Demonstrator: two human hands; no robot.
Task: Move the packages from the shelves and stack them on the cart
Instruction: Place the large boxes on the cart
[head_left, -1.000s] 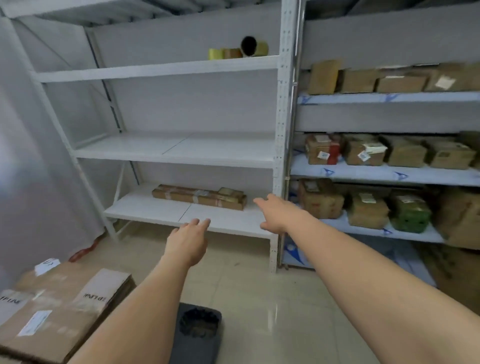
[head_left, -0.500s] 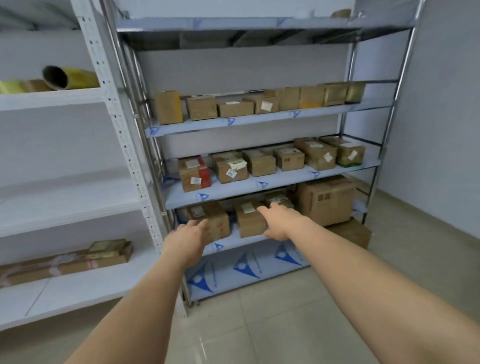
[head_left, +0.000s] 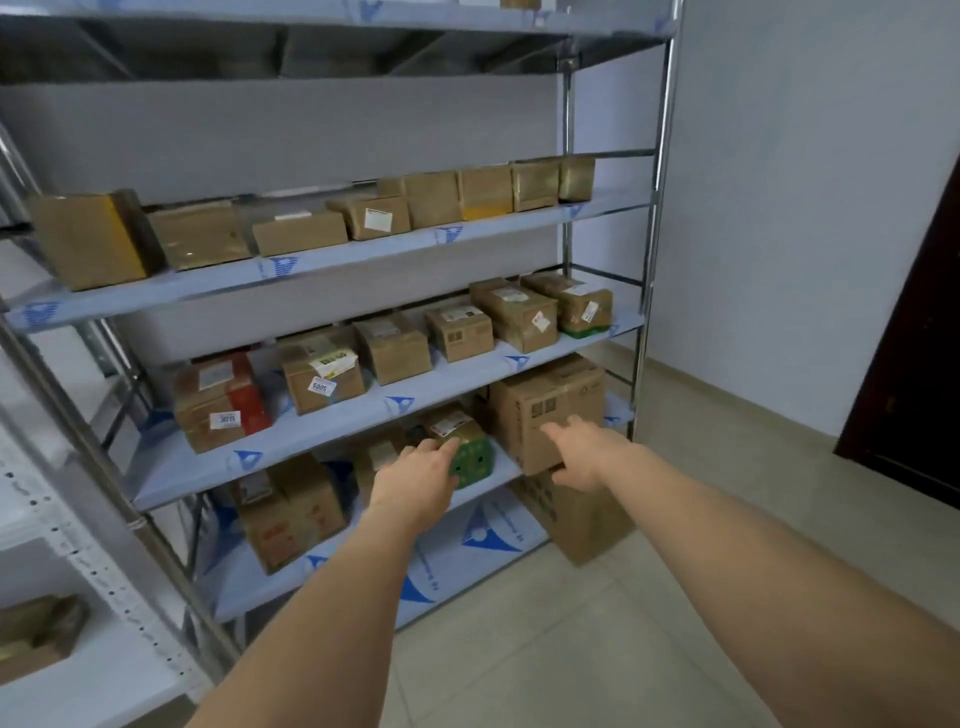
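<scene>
Metal shelves (head_left: 332, 265) of packages (head_left: 548, 410), left hand (head_left: 415, 480) and right hand (head_left: 584, 452) outstretched, empty

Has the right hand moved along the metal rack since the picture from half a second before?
Yes. The right hand has gone rightward along the rack: it was in front of the small packages, and now reaches the big box by the rack's right post.

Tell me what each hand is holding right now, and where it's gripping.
Nothing is held. The left hand reaches toward the green-bottomed package; the right hand is outstretched before the large cardboard box, contact unclear.
</scene>
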